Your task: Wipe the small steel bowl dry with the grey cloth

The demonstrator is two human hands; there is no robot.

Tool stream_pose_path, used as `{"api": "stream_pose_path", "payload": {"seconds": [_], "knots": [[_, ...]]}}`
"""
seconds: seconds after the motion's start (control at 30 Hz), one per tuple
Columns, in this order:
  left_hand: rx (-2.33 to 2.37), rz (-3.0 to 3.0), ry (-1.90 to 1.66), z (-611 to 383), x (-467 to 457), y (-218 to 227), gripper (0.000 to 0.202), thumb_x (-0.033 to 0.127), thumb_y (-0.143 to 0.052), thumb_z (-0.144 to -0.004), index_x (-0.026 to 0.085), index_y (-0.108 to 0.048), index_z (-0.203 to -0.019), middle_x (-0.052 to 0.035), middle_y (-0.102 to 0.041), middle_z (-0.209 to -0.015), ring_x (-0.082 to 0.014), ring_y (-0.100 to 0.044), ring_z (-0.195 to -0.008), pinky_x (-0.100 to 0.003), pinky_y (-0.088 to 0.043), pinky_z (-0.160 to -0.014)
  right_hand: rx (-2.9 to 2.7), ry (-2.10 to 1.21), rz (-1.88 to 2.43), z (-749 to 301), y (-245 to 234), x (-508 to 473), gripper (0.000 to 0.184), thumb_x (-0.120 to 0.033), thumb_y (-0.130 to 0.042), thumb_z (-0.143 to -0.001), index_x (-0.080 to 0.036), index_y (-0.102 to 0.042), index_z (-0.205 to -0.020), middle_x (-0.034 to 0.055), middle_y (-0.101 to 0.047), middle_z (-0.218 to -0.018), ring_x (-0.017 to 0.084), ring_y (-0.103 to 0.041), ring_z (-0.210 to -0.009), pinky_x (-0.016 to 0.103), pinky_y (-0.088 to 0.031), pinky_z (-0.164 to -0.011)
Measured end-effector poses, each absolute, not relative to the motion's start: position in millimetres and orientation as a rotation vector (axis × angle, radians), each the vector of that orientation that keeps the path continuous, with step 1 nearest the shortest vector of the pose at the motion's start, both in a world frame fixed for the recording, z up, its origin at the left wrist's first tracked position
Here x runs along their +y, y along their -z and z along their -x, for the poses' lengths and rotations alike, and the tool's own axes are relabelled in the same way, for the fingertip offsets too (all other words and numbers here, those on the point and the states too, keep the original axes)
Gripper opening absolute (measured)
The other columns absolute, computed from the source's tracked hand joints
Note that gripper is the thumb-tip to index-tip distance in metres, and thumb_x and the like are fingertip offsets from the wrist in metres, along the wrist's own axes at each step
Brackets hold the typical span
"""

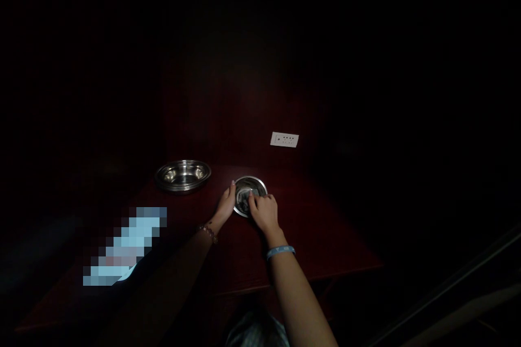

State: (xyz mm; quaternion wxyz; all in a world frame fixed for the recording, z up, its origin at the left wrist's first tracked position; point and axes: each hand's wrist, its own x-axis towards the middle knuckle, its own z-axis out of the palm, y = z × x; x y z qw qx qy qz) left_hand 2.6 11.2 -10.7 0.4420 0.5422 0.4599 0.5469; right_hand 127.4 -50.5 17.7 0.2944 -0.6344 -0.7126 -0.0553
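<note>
A small shiny steel dish (254, 185) lies on the dark red table (325, 227) in dim light. My left hand (226, 203) grips its left rim, thumb up along the edge. My right hand (264, 210) reaches over the near rim, its fingers curled into the dish; whether they hold anything is hidden. A bead bracelet is on my left wrist and a blue band on my right wrist.
A larger steel bowl (183, 175) stands on the table to the left. A white wall socket plate (284, 139) is behind the table. A blurred pale patch (126, 246) lies at the left. The table's near edge (301, 279) runs below my arms. Surroundings are dark.
</note>
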Motion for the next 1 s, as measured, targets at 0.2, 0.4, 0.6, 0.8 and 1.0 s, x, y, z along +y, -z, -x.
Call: {"api": "stream_pose_path", "payload": {"seconds": [0.2,0.4,0.6,0.8,1.0], "knots": [[1.138,-1.349,-1.357,-2.5,14.3,16.2,0.072,0.07,-0.031,-0.088,0.011,-0.068,-0.106,-0.0163,-0.074,-0.102,-0.0286,-0.068,-0.1,-0.039,-0.05,-0.093,-1.909,0.222,1.604,-126.5,-18.7,-51.4,0.04,-0.031,-0.037,-0.099,-0.019,-0.073,-0.086,0.011,-0.076,-0.089,0.021,-0.069,-0.087,0.045,-0.027,-0.112],[1.169,-1.373,-1.338,-3.0,16.6,17.9,0.069,0.066,-0.031,-0.09,0.01,-0.069,-0.104,-0.0168,-0.074,-0.1,-0.0281,-0.068,-0.101,-0.04,-0.048,-0.097,-1.986,0.251,1.534,-126.3,-12.3,-49.8,0.031,-0.027,-0.042,-0.097,-0.02,-0.071,-0.108,0.0099,-0.07,-0.12,0.022,-0.06,-0.118,0.048,-0.018,-0.121],[1.129,-1.382,-1.36,-2.7,13.8,15.9,0.067,0.063,-0.031,-0.092,0.01,-0.069,-0.108,-0.0168,-0.073,-0.109,-0.0259,-0.067,-0.105,-0.036,-0.047,-0.099,-2.105,0.093,1.497,-125.4,-2.6,-46.9,0.042,-0.032,-0.04,-0.099,-0.016,-0.056,-0.135,0.0124,-0.053,-0.145,0.025,-0.037,-0.144,0.05,-0.016,-0.122],[1.121,-1.382,-1.353,-1.6,10.0,11.8,0.065,0.062,-0.031,-0.092,0.012,-0.068,-0.109,-0.0144,-0.073,-0.112,-0.0249,-0.064,-0.112,-0.034,-0.045,-0.101,-2.132,-0.076,1.449,-124.6,-4.6,-48.0,0.046,-0.037,-0.042,-0.099,-0.022,-0.048,-0.143,0.0091,-0.05,-0.148,0.022,-0.04,-0.142,0.051,-0.016,-0.122],[1.118,-1.373,-1.373,-0.9,11.0,12.2,0.065,0.061,-0.03,-0.092,0.01,-0.069,-0.105,-0.0175,-0.073,-0.107,-0.0277,-0.065,-0.11,-0.039,-0.045,-0.102,-2.159,-0.202,1.38,-124.6,-10.9,-50.9,0.044,-0.041,-0.046,-0.098,-0.026,-0.053,-0.138,0.0057,-0.059,-0.139,0.02,-0.051,-0.134,0.044,-0.028,-0.119]]}}
